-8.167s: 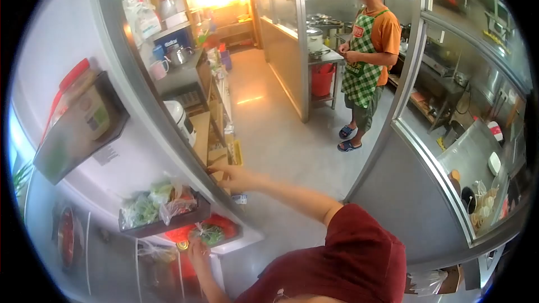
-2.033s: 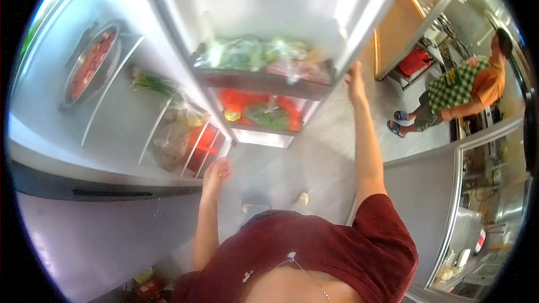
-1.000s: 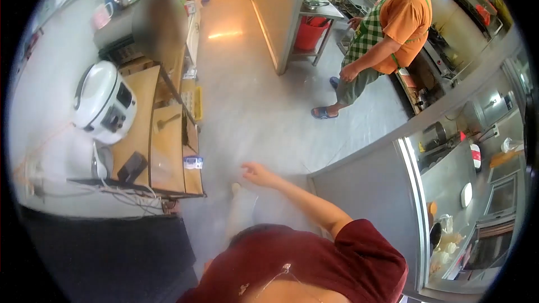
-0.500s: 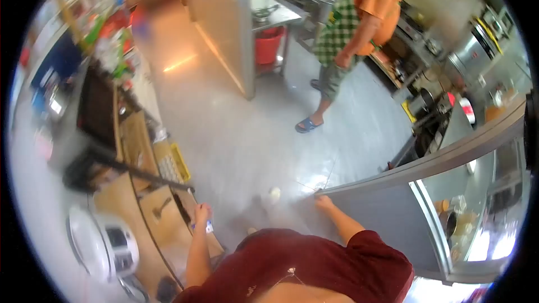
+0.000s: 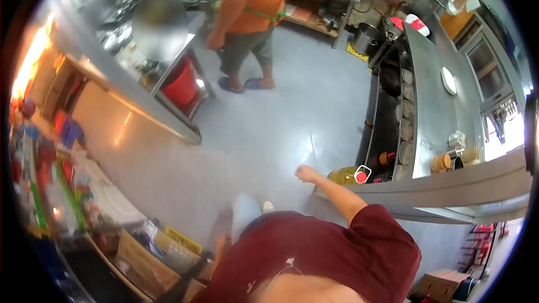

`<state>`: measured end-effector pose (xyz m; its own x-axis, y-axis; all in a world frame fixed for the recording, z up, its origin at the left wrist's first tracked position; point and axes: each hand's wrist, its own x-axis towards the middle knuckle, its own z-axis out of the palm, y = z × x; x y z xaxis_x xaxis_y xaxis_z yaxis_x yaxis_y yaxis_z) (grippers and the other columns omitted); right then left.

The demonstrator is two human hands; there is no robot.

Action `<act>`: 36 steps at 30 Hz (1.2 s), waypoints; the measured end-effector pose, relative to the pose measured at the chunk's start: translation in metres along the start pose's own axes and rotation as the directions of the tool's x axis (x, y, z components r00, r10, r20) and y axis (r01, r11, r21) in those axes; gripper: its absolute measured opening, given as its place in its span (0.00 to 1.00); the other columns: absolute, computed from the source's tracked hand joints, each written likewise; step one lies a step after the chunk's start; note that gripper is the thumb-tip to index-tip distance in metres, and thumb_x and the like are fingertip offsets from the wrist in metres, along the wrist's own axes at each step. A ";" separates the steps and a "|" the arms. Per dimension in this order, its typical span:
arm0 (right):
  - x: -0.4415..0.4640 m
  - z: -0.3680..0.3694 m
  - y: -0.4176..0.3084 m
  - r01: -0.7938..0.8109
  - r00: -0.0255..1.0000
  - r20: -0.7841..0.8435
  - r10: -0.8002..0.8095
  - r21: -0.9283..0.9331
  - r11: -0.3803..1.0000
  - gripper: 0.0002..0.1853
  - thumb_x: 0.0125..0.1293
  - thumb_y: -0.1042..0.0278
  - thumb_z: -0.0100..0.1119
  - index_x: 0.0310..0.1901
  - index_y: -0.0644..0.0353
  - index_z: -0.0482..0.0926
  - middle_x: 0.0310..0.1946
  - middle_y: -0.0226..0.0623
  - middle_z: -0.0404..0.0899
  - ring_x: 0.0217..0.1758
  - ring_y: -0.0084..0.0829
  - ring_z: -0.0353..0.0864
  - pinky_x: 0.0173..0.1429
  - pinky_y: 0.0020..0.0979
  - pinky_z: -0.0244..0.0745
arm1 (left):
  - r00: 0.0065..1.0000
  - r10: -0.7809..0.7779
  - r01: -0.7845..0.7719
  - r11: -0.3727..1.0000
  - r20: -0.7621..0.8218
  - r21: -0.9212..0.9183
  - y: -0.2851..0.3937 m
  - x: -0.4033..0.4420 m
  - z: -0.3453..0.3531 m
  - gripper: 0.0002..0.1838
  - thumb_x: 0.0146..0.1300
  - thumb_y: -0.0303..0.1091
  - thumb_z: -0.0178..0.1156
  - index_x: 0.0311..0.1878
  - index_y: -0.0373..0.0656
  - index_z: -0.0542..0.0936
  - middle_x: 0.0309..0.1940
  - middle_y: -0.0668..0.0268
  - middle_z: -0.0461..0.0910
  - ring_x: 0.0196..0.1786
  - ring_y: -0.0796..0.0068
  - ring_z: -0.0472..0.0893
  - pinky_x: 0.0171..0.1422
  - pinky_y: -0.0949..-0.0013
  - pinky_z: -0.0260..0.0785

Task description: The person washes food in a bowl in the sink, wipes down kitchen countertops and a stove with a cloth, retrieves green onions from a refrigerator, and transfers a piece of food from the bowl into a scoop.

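Note:
My right hand (image 5: 306, 174) is out in front of my body above the grey floor, its fingers curled in and nothing showing in them. Just to its right, by the end of the metal counter, stands a clear jug of yellow liquid (image 5: 341, 176) with a red cap and white handle; I see a gap between hand and jug. Low by my left side is my left hand (image 5: 223, 242), small and blurred, so its fingers cannot be made out. Close to it is a cardboard box (image 5: 147, 261) among the goods on the left.
Another person (image 5: 255, 17) in an orange shirt and blue sandals stands ahead beside a metal table with a red bucket (image 5: 181, 84) beneath. A partition post (image 5: 188, 132) reaches the floor at left. On the right, a long steel counter (image 5: 429, 78) holds a white plate (image 5: 448, 81).
My view has turned right and moved forward through the opening. The counter and jug now show at right. My left hand has dropped closer to my side; the other person has turned away.

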<state>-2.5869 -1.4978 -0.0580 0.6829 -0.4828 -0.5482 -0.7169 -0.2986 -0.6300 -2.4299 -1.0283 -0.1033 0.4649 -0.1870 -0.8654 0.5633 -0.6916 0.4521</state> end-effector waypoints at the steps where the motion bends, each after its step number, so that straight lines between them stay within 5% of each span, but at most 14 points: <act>1: 0.015 -0.010 -0.012 0.075 0.996 -0.054 -0.076 -0.025 0.997 0.13 0.49 0.63 0.44 0.23 0.65 0.74 0.20 0.48 0.74 0.25 0.42 0.75 0.33 0.38 0.69 | 1.000 0.003 -0.004 1.000 0.007 0.031 0.020 0.008 -0.001 0.09 0.55 0.35 0.45 0.25 0.41 0.69 0.17 0.67 0.69 0.17 0.75 0.68 0.18 0.72 0.61; 5: 0.081 -0.038 -0.030 0.188 0.969 -0.139 -0.202 -0.107 0.976 0.14 0.50 0.63 0.44 0.25 0.66 0.74 0.23 0.50 0.74 0.25 0.43 0.74 0.33 0.39 0.69 | 0.994 0.061 -0.079 0.976 0.095 0.203 0.124 0.073 0.006 0.10 0.55 0.36 0.44 0.24 0.41 0.69 0.17 0.67 0.68 0.17 0.75 0.68 0.18 0.71 0.61; 10: 0.139 -0.070 0.024 -0.138 0.987 -0.095 0.129 -0.096 0.986 0.13 0.49 0.65 0.44 0.25 0.66 0.75 0.22 0.49 0.74 0.21 0.42 0.75 0.31 0.38 0.69 | 0.945 0.072 -0.243 0.807 0.319 0.539 0.323 0.188 0.050 0.11 0.55 0.36 0.43 0.22 0.42 0.68 0.17 0.67 0.67 0.17 0.74 0.67 0.17 0.70 0.60; 13: 0.171 -0.079 0.107 -0.125 0.907 -0.400 0.134 0.048 0.991 0.12 0.49 0.66 0.44 0.25 0.66 0.75 0.19 0.49 0.74 0.17 0.40 0.74 0.29 0.36 0.70 | 0.955 0.072 -0.238 0.766 0.288 0.597 0.449 0.234 0.068 0.12 0.56 0.36 0.42 0.21 0.42 0.68 0.17 0.66 0.67 0.18 0.73 0.67 0.17 0.70 0.60; 17: 0.082 -0.129 0.077 -0.214 0.557 -0.384 0.736 0.790 0.574 0.11 0.48 0.67 0.47 0.29 0.65 0.74 0.24 0.46 0.74 0.24 0.36 0.75 0.28 0.36 0.70 | 0.932 0.264 -0.361 0.727 0.247 0.585 0.621 0.313 0.109 0.12 0.56 0.37 0.42 0.20 0.42 0.67 0.17 0.66 0.66 0.18 0.72 0.67 0.17 0.69 0.60; 19: 0.049 -0.134 0.076 -0.345 0.507 -0.288 0.812 0.795 0.498 0.10 0.49 0.67 0.48 0.27 0.65 0.75 0.20 0.44 0.74 0.22 0.35 0.75 0.25 0.33 0.70 | 0.834 0.451 -0.552 0.669 0.319 0.498 0.708 0.352 0.166 0.13 0.56 0.37 0.41 0.20 0.42 0.67 0.17 0.66 0.66 0.18 0.72 0.67 0.17 0.69 0.59; 21: 0.041 -0.113 0.101 -0.627 0.579 -0.433 0.691 0.307 0.716 0.10 0.50 0.68 0.47 0.24 0.66 0.74 0.17 0.42 0.73 0.19 0.35 0.75 0.22 0.33 0.70 | 0.814 0.411 -0.551 0.770 0.410 0.321 0.777 0.330 0.253 0.10 0.55 0.35 0.45 0.21 0.43 0.68 0.18 0.65 0.68 0.19 0.72 0.69 0.17 0.70 0.61; 23: 0.034 -0.123 0.101 -0.529 0.350 -0.002 0.937 0.825 0.200 0.11 0.51 0.67 0.48 0.20 0.67 0.74 0.17 0.42 0.74 0.18 0.36 0.74 0.20 0.34 0.70 | 0.798 0.418 -0.520 0.842 0.435 0.143 0.817 0.327 0.328 0.08 0.56 0.37 0.47 0.26 0.45 0.70 0.20 0.66 0.71 0.19 0.74 0.70 0.17 0.74 0.61; 25: 0.050 -0.136 0.126 -0.575 0.385 0.148 0.911 0.811 0.111 0.13 0.52 0.66 0.47 0.22 0.68 0.74 0.17 0.43 0.74 0.18 0.35 0.74 0.19 0.35 0.70 | 0.681 0.360 -0.593 0.783 0.638 0.190 0.828 0.320 0.390 0.06 0.56 0.34 0.46 0.31 0.44 0.71 0.21 0.66 0.72 0.20 0.77 0.70 0.17 0.76 0.62; 27: 0.069 -0.179 0.142 -0.539 0.518 0.072 0.852 0.801 0.260 0.12 0.51 0.70 0.43 0.32 0.71 0.71 0.18 0.44 0.73 0.17 0.35 0.74 0.20 0.34 0.69 | 0.633 0.366 -0.728 0.581 0.682 0.364 0.817 0.286 0.445 0.10 0.55 0.36 0.49 0.36 0.43 0.73 0.30 0.61 0.75 0.29 0.69 0.75 0.28 0.66 0.68; 30: 0.113 -0.266 0.158 -0.413 0.513 0.057 0.856 0.891 0.188 0.12 0.52 0.67 0.44 0.32 0.68 0.72 0.19 0.42 0.74 0.17 0.33 0.74 0.19 0.33 0.69 | 0.431 0.167 -0.887 -0.101 0.887 0.450 0.791 0.323 0.489 0.15 0.55 0.40 0.46 0.39 0.41 0.73 0.34 0.60 0.75 0.40 0.65 0.72 0.44 0.61 0.58; 32: 0.158 -0.326 0.183 -0.394 0.574 -0.058 0.817 0.855 0.338 0.11 0.53 0.66 0.44 0.31 0.66 0.72 0.21 0.40 0.74 0.17 0.31 0.73 0.17 0.29 0.66 | 0.455 0.115 -0.884 -0.064 0.883 0.464 0.796 0.308 0.488 0.14 0.55 0.39 0.46 0.34 0.38 0.74 0.27 0.63 0.76 0.29 0.73 0.75 0.29 0.72 0.66; 34: 0.193 -0.381 0.198 -0.379 0.625 -0.134 0.769 0.809 0.450 0.11 0.54 0.66 0.44 0.30 0.65 0.72 0.21 0.38 0.74 0.17 0.29 0.72 0.16 0.26 0.64 | 0.592 0.138 -0.762 0.417 0.794 0.496 0.796 0.305 0.483 0.13 0.53 0.39 0.48 0.33 0.38 0.74 0.24 0.64 0.76 0.26 0.73 0.75 0.26 0.72 0.65; 36: 0.251 -0.449 0.211 -0.329 0.685 -0.210 0.698 0.765 0.553 0.11 0.54 0.66 0.44 0.29 0.66 0.72 0.19 0.37 0.73 0.17 0.27 0.71 0.16 0.25 0.64 | 0.673 0.231 -0.716 0.443 0.703 0.539 0.814 0.303 0.467 0.12 0.53 0.38 0.50 0.32 0.39 0.73 0.23 0.64 0.75 0.24 0.72 0.75 0.22 0.72 0.63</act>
<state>-2.6298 -2.0519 -0.0812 -0.0621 -0.7119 -0.6996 -0.5139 0.6237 -0.5890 -2.1490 -1.9741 -0.0987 -0.0371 -0.7760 -0.6296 -0.4515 -0.5491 0.7033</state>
